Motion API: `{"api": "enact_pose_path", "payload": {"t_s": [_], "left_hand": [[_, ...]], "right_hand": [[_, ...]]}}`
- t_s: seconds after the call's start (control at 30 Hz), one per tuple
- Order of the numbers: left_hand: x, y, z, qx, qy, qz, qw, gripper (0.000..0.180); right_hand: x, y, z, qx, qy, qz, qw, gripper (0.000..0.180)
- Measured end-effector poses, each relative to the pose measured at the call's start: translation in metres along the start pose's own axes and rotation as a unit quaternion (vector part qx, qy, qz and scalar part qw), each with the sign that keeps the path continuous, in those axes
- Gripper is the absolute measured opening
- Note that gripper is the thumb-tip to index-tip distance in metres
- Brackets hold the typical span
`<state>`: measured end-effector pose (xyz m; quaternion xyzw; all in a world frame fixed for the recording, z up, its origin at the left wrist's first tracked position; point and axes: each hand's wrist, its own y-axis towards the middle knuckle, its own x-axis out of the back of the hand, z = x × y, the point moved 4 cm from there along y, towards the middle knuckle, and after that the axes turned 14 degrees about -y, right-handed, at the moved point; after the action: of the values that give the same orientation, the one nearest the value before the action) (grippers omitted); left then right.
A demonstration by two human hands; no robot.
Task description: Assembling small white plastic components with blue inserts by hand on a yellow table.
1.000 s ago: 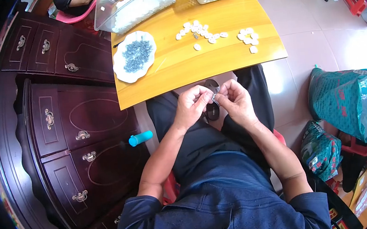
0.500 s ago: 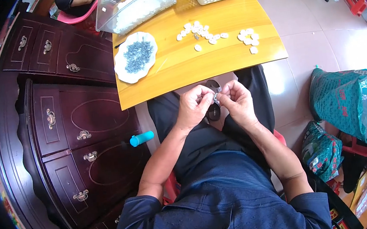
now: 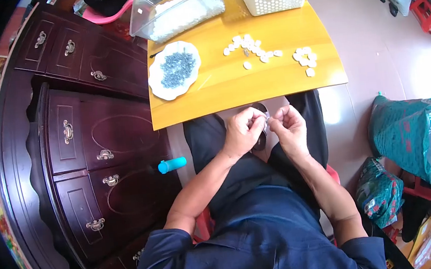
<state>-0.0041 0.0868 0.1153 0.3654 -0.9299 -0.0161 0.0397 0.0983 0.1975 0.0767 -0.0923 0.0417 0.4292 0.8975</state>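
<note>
Pinching a small pale piece between them, left hand and right hand nearly meet.

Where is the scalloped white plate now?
In the head view, the scalloped white plate sits on the yellow table near its left edge, this side of the clear plastic bin.

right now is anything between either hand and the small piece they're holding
Nothing visible: the left hand and right hand pinch the small piece directly, fingers hiding most of it. The table lies beyond both hands.
</note>
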Motion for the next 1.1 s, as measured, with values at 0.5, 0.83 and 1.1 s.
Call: {"api": "enact_pose_path", "payload": {"t_s": [0.5, 0.83, 1.1], "left_hand": [[0.059, 0.063, -0.020, -0.105, 0.147, -0.082, 0.980, 0.017], [0.080, 0.146, -0.019, -0.183, 0.409, -0.115, 0.887, 0.024], [0.082, 0.162, -0.001, -0.141, 0.432, -0.103, 0.885, 0.015]], "right_hand": [[0.002, 0.004, 0.016, -0.017, 0.064, 0.014, 0.998, 0.012], [0.006, 0.004, 0.016, -0.038, 0.087, 0.015, 0.995, 0.004], [0.008, 0.005, 0.015, -0.046, 0.110, 0.003, 0.993, 0.006]]}}
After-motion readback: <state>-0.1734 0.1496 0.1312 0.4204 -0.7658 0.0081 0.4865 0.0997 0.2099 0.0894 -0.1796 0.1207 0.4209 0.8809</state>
